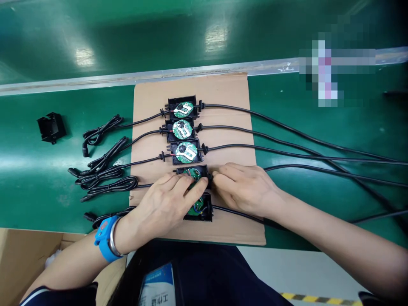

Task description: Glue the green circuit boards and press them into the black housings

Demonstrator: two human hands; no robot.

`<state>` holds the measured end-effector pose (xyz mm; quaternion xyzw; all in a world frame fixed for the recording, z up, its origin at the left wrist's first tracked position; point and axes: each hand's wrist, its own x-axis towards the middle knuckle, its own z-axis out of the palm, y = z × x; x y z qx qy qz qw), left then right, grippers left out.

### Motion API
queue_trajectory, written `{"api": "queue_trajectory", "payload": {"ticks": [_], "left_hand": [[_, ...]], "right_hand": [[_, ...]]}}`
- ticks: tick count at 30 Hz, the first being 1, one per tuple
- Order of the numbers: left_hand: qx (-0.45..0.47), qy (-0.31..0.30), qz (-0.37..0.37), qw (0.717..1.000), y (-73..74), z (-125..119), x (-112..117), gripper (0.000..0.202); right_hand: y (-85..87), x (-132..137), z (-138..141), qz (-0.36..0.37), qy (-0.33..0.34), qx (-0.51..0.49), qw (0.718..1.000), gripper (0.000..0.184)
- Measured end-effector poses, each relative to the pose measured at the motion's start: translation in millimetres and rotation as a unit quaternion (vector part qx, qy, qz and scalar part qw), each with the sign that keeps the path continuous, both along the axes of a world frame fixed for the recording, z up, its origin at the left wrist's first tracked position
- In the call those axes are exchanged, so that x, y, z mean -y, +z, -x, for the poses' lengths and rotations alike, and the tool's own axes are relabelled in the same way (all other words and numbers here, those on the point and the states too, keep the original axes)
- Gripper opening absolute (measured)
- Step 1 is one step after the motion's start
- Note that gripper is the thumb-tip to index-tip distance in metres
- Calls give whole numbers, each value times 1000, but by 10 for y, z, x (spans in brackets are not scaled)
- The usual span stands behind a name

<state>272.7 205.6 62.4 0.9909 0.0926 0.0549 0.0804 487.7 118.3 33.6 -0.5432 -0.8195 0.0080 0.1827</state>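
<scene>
My left hand (pixel 167 204) lies over the fourth black plastic box (pixel 205 170) in a column, its fingers and thumb gripping it and partly hiding the green circuit board (pixel 194 173) inside. Close to that box's right end, my right hand (pixel 247 189) pinches the black cable (pixel 296 166), with the fingertips at its entry point; the exact grip is hidden. Below sits a fifth box (pixel 208 208), partly covered by my left hand, with coloured wires showing. Above, three open boxes hold round green boards, such as the nearest one (pixel 186 153), with cables at both ends.
A cardboard sheet (pixel 223 93) lies under the boxes on the green table (pixel 25 178). Bundled black cables (pixel 105 180) lie to the left, below a separate black housing (pixel 51 127). Long cables run off right. A metal strip (pixel 105 80) crosses behind.
</scene>
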Motion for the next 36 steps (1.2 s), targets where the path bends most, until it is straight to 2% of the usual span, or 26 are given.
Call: {"api": "queue_trajectory", "payload": {"ticks": [3,6,8,11,14,16,20,23,25,28,31,34,36], "left_hand": [[-13,13,-15,1000,17,-96,41,37],[-35,32,-20,999,22,-164,70,27],[-36,37,-23,998,17,-162,73,31],[-30,37,-21,999,6,-111,61,43],[-30,30,-32,999,8,-74,67,51],[-37,28,-57,997,16,-84,94,49],[-45,31,-106,993,13,-163,171,39],[-33,29,-127,991,-5,-217,196,35],[-30,21,-106,994,2,-218,170,34],[-23,26,-18,999,66,-122,65,37],[28,91,51,994,148,73,-81,36],[19,174,64,983,155,249,-210,21],[-10,191,87,978,107,298,-260,16]], "right_hand": [[57,-33,40,36,16,32,999,20],[91,-56,53,65,2,44,997,19],[90,-59,20,66,-6,31,997,20],[65,-54,-74,75,-10,-48,996,20],[23,-45,-126,62,-24,-148,987,15],[-11,-44,-102,50,-25,-180,982,14],[-80,-66,4,36,-5,-178,983,28],[-134,-95,24,8,25,-174,984,31],[-156,-111,-14,7,30,-176,984,30],[-126,-116,-112,28,20,-189,981,23],[-9,-84,-127,26,5,-196,980,9],[118,-40,74,0,-11,-154,988,17],[165,-19,303,-2,-14,-94,996,25]]}}
